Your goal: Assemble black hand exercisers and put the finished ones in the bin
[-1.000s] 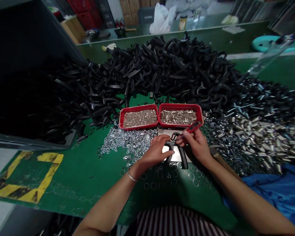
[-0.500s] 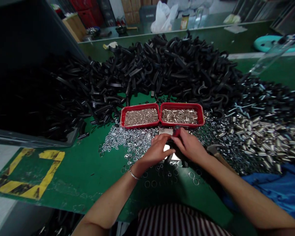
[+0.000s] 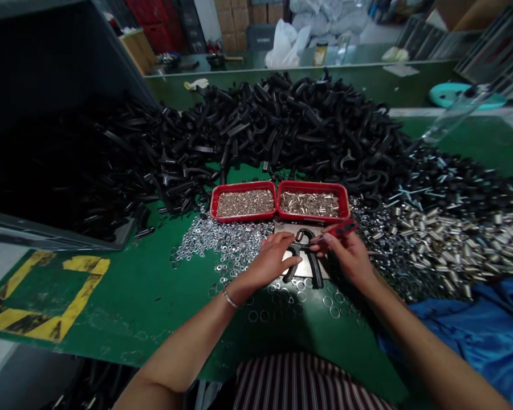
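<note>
On a small metal plate [image 3: 282, 229] lies a black two-legged grip piece [image 3: 316, 270] with a curved top and a small metal part near that curve. My left hand [image 3: 273, 261] is closed on its left side, thumb and fingertips pressed to it. In my right hand [image 3: 351, 253] is a red-handled screwdriver [image 3: 344, 228], held slanted with its thin shaft pointing left at the top of the piece. Whether the tip touches the piece, I cannot tell. Loose metal rings [image 3: 301, 296] lie around the plate.
Two red trays [image 3: 214, 202] of small metal pins stand behind the plate. Washers [image 3: 235, 245] spread left; metal cylinders [image 3: 436, 239] and a blue cloth [image 3: 448, 324] lie right. Black parts [image 3: 282, 125] are heaped behind, beside a large grey bin [image 3: 123, 57].
My right hand has moved right, off the middle of the piece, and the screwdriver has tipped from upright to slanted. The black piece now shows more fully. My left hand keeps its hold.
</note>
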`<action>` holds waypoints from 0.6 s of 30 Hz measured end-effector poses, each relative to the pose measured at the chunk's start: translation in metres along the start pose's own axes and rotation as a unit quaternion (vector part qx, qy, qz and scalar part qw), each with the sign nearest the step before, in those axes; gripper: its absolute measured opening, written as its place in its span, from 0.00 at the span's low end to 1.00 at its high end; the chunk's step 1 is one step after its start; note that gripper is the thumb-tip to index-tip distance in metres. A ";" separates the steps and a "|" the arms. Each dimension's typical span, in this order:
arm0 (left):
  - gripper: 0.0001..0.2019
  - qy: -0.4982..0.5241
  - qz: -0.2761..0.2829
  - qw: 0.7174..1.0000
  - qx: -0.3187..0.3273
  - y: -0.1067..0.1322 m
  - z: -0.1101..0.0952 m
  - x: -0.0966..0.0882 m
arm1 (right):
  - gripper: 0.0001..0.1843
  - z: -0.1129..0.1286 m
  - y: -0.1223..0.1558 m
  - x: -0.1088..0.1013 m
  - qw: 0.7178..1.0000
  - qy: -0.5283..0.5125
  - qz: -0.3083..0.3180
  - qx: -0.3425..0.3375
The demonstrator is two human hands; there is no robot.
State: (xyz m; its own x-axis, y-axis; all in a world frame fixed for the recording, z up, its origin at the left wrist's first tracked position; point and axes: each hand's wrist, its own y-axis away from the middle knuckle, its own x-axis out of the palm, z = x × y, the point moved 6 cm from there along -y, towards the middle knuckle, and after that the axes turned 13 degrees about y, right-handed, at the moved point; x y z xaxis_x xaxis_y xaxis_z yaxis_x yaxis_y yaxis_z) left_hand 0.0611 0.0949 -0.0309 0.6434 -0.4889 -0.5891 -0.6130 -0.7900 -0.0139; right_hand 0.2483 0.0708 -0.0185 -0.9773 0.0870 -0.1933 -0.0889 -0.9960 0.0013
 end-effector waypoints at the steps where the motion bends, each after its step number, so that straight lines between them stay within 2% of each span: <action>1: 0.27 -0.002 -0.002 1.000 0.000 0.000 0.001 0.000 | 0.16 -0.005 0.001 0.001 1.000 0.004 -0.005 0.000; 7: 0.27 0.000 0.001 1.000 -0.010 -0.001 0.002 0.001 | 0.15 -0.007 0.004 0.007 0.999 0.036 -0.014 -0.002; 10: 0.27 0.000 0.000 1.000 -0.009 0.000 0.003 0.001 | 0.13 -0.002 0.008 0.007 0.994 0.106 -0.018 -0.021; 12: 0.28 0.001 0.000 1.000 -0.012 0.000 0.003 0.001 | 0.12 0.006 0.008 0.009 0.976 0.207 -0.016 -0.059; 15: 0.27 0.001 -0.002 1.000 -0.015 0.000 0.000 0.001 | 0.11 0.018 0.000 0.018 0.932 0.345 0.022 -0.108; 16: 0.27 -0.001 -0.005 1.000 -0.017 -0.001 -0.001 0.001 | 0.11 0.021 -0.005 0.021 0.925 0.361 0.040 -0.110; 18: 0.27 -0.009 -0.008 1.000 -0.023 -0.002 -0.005 0.001 | 0.12 0.027 -0.013 0.026 0.931 0.345 0.066 -0.105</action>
State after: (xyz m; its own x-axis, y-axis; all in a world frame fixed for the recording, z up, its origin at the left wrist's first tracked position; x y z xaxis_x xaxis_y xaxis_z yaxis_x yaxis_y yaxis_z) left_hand 0.0654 0.0941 -0.0272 0.6448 -0.4696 -0.6031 -0.5803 -0.8143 0.0136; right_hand 0.2192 0.0868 0.0029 -0.6150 0.0031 -0.7885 0.1328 -0.9853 -0.1075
